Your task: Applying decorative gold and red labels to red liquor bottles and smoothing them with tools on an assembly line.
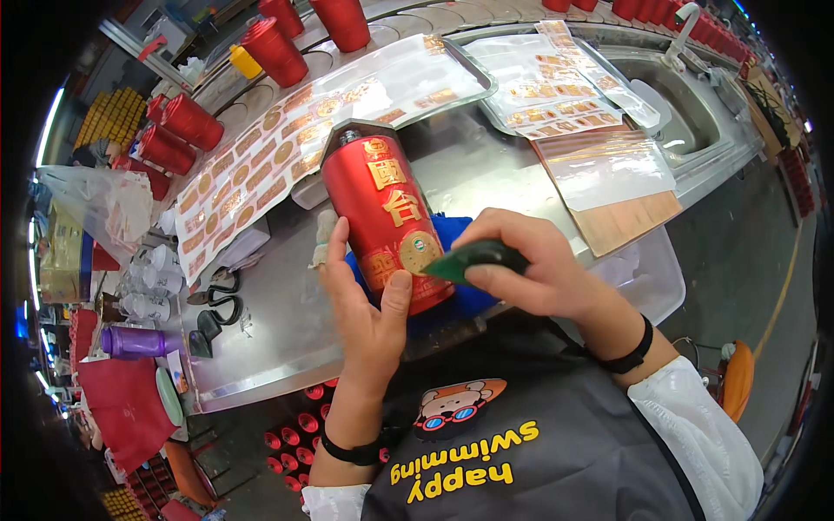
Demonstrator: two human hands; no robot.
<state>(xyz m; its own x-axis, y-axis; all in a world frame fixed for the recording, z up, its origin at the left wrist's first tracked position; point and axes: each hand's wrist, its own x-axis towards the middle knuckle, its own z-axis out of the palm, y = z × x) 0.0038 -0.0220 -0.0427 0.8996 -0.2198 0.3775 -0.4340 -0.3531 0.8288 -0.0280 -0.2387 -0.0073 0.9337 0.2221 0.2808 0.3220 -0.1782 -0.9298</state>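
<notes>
A glossy red bottle (pixel 365 187) with raised gold characters lies tilted on a blue cloth (pixel 452 230) in front of me. My left hand (pixel 369 308) grips its lower end, thumb on the front and fingers along the left side. Something whitish (pixel 324 236) shows by those fingers; I cannot tell what it is. In my right hand (pixel 539 273) is a green scraper (pixel 473 259) with a dark grip. Its tip touches or nearly touches a round gold sticker (pixel 419 252) low on the bottle. Part of the blue cloth is hidden beneath the bottle.
Sheets of gold stickers (pixel 252 174) spread beyond the bottle, with more sheets (pixel 556 95) on a tray at right. A wooden board (pixel 625 221) lies nearby, beside a sink (pixel 695 113). Black scissors (pixel 221 295) and a purple bottle (pixel 135 341) sit left. Red cups (pixel 274 52) line the far conveyor.
</notes>
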